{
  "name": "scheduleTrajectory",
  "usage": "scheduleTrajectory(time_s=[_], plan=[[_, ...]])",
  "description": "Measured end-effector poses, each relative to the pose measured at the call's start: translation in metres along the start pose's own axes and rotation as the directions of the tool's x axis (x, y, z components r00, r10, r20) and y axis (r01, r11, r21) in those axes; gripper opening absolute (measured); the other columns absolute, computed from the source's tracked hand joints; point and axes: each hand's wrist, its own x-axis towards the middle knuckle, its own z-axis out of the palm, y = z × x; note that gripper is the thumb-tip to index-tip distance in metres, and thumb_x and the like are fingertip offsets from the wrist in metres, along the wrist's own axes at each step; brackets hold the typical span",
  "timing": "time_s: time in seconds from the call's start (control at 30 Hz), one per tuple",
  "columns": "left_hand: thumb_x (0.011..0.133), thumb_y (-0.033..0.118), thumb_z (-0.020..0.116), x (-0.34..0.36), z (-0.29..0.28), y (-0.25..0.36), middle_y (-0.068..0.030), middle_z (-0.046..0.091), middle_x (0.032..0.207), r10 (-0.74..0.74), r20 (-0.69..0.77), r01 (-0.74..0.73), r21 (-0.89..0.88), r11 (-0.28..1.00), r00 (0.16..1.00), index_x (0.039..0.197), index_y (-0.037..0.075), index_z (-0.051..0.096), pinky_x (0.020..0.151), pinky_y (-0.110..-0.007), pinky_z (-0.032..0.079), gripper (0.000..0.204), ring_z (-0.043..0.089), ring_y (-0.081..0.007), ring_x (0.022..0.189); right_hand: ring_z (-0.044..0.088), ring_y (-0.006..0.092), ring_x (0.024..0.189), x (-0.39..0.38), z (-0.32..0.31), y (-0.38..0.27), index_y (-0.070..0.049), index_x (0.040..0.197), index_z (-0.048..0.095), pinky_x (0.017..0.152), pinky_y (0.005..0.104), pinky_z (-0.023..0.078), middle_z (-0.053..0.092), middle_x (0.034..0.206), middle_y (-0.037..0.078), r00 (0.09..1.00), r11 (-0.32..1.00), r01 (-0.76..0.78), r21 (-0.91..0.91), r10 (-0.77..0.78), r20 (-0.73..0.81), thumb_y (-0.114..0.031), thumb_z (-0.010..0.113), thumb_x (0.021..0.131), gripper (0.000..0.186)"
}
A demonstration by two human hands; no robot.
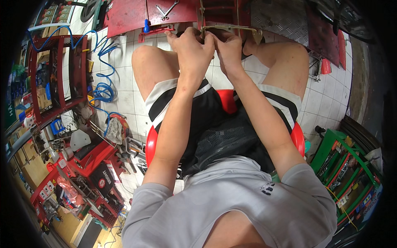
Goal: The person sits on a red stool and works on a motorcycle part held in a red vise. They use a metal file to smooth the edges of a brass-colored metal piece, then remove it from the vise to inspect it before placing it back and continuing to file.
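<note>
I sit on a red stool (pixel 151 144) with both arms stretched forward between my knees. My left hand (pixel 192 47) is closed around a small part at the near end of a brass-coloured metal bracket (pixel 231 28). My right hand (pixel 228 49) grips the same spot from the right, fingers curled and pressed against the left hand. The bracket hangs from a red metal frame (pixel 219 10) just above the hands. What the fingers pinch is hidden by the hands.
A red tray (pixel 132 16) with wrenches (pixel 165 10) and a blue-handled screwdriver (pixel 146 25) lies ahead on the left. A blue coiled air hose (pixel 101 89) and a red tool trolley (pixel 53 74) stand at left. A green rack (pixel 343 165) stands at right. White tiled floor lies underneath.
</note>
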Motion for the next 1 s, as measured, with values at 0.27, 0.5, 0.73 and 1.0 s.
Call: scheduleTrajectory(time_s=[0.27,0.5,0.73,1.0], plan=[[0.082,0.010,0.062,0.000,-0.002,0.001,-0.0166,0.064,0.056,0.061,-0.020,-0.059,0.079,0.995,0.998,0.073,-0.008,0.059,0.048,-0.030,0.051,0.020,0.065,-0.0203,0.047,0.065,0.0112,0.066,0.002,0.002,-0.001,0.005,0.091,0.072,0.059,0.0250,0.051,0.072,0.080,0.010,0.997,0.988,0.077,-0.137,-0.080,-0.017,-0.008,0.071,0.083,0.015],[0.077,0.007,0.062,-0.001,-0.003,0.004,-0.0163,0.063,0.058,0.069,0.017,-0.069,0.042,0.997,0.998,0.074,-0.006,0.060,0.051,-0.031,0.050,0.013,0.062,-0.0191,0.048,0.064,0.0116,0.061,0.006,0.002,-0.004,0.005,0.080,0.071,0.056,0.0248,0.050,0.071,0.073,0.009,0.995,0.978,0.033,-0.208,-0.051,-0.084,-0.010,0.074,0.079,0.016],[0.075,0.004,0.061,0.006,-0.020,-0.012,-0.0120,0.066,0.067,-0.046,0.217,0.078,-0.143,0.987,0.975,0.088,-0.009,0.061,0.052,-0.027,0.049,0.018,0.063,-0.0165,0.056,0.064,0.0123,0.062,0.004,0.005,-0.007,0.006,0.086,0.069,0.053,0.0246,0.048,0.069,0.074,0.009,0.999,0.988,-0.014,-0.151,0.009,-0.035,-0.006,0.071,0.083,0.013],[0.090,0.009,0.061,0.024,-0.029,-0.035,-0.0098,0.068,0.083,-0.361,0.466,0.577,-0.504,0.643,0.808,0.096,-0.006,0.064,0.057,-0.025,0.052,0.016,0.069,-0.0167,0.074,0.058,0.0102,0.059,0.002,0.005,-0.008,0.007,0.091,0.068,0.054,0.0233,0.046,0.068,0.075,0.007,0.999,0.998,-0.030,-0.051,0.032,0.038,-0.002,0.066,0.086,0.010]])
